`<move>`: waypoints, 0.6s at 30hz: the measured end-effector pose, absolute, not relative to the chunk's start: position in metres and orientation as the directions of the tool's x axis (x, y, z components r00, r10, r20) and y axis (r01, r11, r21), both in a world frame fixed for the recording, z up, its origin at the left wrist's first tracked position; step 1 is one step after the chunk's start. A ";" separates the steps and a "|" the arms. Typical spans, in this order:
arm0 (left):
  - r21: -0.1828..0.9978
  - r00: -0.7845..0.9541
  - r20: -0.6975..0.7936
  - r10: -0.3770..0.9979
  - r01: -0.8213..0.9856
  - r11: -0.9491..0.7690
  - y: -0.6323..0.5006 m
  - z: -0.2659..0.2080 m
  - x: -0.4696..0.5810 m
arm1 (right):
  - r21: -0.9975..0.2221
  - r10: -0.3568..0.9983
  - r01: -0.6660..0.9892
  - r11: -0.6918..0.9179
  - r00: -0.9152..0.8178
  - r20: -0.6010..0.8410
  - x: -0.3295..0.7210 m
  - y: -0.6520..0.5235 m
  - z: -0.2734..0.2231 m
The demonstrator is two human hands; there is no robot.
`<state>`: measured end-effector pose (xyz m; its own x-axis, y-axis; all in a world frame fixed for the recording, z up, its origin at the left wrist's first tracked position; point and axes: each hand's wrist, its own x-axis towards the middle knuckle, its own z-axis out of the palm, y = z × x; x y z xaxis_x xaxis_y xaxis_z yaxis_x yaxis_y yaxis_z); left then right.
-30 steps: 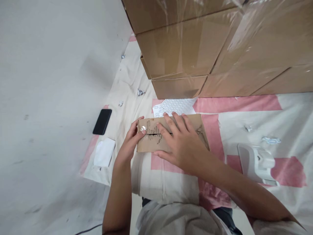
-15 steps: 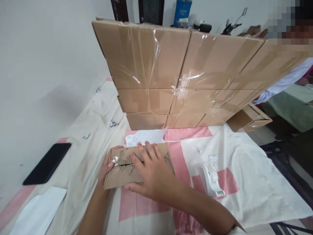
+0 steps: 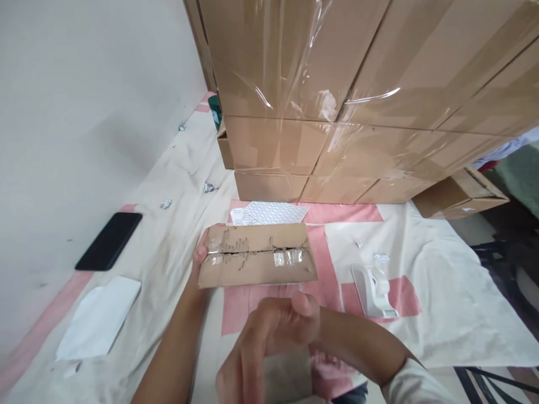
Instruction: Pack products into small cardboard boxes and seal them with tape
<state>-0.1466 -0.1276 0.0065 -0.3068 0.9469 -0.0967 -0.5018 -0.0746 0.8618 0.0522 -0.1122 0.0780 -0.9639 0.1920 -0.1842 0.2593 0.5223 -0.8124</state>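
Observation:
A small, flat-lying brown cardboard box (image 3: 256, 272) sits in front of me. Its top seam has a dark gap, scribbled pen marks and shiny strips of clear tape. Around the left end of the box my left hand (image 3: 202, 252) is closed, with most of its fingers hidden behind. My right hand (image 3: 269, 331) is off the box, raised close to the camera and bent at the wrist. Its fingers curve loosely downward with nothing visible in them; the fingertips run to the lower edge of view. White patterned sheets (image 3: 275, 213) lie just behind the box.
A tall stack of taped cardboard boxes (image 3: 278, 146) stands behind. An opened box (image 3: 458, 193) is at its right. On the cloth (image 3: 455, 292) are a white tape dispenser (image 3: 374, 292), black phone (image 3: 109, 241), folded white paper (image 3: 101, 317) and crumpled scraps (image 3: 209, 187).
My right hand has lifted off the box top and come back toward me. My left hand still holds the box. The view has tilted downward and shifted left.

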 end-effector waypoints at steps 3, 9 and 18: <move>0.858 -0.292 -0.089 0.952 -0.509 -0.076 -0.128 0.008 -0.146 | -0.878 0.205 0.268 0.398 -0.958 -0.199 0.048 -0.121 0.071; 0.864 -0.306 -0.088 0.948 -0.497 -0.081 -0.128 0.013 -0.145 | -0.992 -0.213 0.118 -0.032 -0.971 -0.109 0.038 -0.121 0.081; 0.843 -0.307 -0.176 0.935 -0.538 -0.018 -0.128 -0.001 -0.158 | -0.640 -0.106 -0.081 0.764 -0.994 0.000 0.040 -0.152 0.093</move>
